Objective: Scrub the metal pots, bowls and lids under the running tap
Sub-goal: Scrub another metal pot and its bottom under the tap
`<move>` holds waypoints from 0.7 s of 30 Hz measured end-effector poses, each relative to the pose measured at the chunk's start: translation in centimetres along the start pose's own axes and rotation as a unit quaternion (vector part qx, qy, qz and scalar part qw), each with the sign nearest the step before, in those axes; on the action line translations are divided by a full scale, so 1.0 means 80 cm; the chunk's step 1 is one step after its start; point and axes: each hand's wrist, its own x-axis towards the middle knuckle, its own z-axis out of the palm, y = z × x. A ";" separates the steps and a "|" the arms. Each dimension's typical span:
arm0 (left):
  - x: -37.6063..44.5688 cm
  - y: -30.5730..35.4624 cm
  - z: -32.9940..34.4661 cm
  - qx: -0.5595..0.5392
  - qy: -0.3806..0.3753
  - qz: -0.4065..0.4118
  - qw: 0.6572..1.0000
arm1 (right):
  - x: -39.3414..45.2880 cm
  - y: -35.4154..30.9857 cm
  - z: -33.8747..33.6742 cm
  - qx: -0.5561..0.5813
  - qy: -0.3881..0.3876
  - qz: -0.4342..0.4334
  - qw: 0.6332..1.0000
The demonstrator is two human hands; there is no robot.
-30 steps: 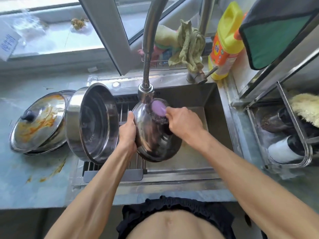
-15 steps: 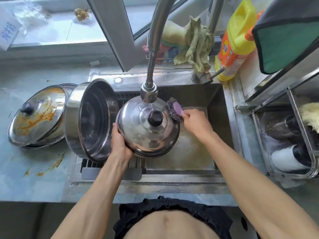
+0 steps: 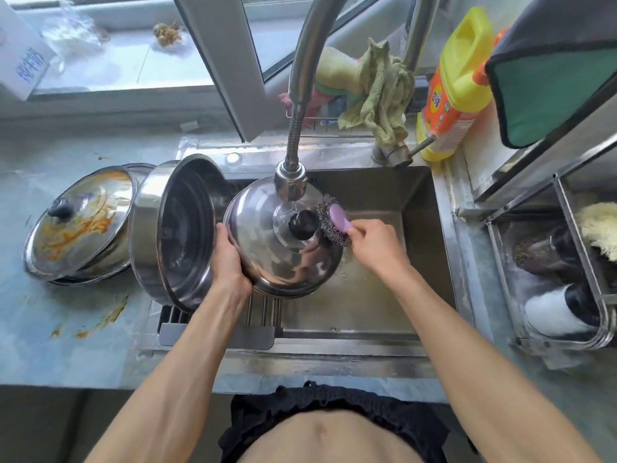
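Under the tap point(image 3: 291, 185) at frame centre, the left hand point(image 3: 230, 259) grips the lid point(image 3: 267, 248) by its rim; the right hand point(image 3: 375, 243) holds a scrubber point(image 3: 332, 225) against it.

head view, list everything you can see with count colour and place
lid: 1, steel, under tap
scrubber: 1, steel wool, purple handle, beside lid knob
tap: 1, chrome, over sink
sink: 1, steel, centre
pot: 1, steel, tipped on its side, left of lid
dirty lid: 1, orange-stained, left counter
detergent bottle: 1, yellow-orange, behind sink
cloth: 1, green, behind tap
left hand: grips lid rim
right hand: holds scrubber
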 end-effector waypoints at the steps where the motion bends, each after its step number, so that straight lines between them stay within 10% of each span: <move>1: 0.000 0.002 0.001 0.000 0.009 0.010 1.000 | -0.003 -0.006 -0.003 0.013 0.017 -0.005 1.000; 10: -0.014 -0.002 0.018 0.107 0.046 0.102 0.988 | -0.040 -0.069 -0.008 -0.167 -0.005 -0.067 0.984; 21: -0.018 0.000 0.015 0.124 0.035 0.084 0.988 | 0.008 -0.050 -0.012 0.039 0.002 0.074 0.997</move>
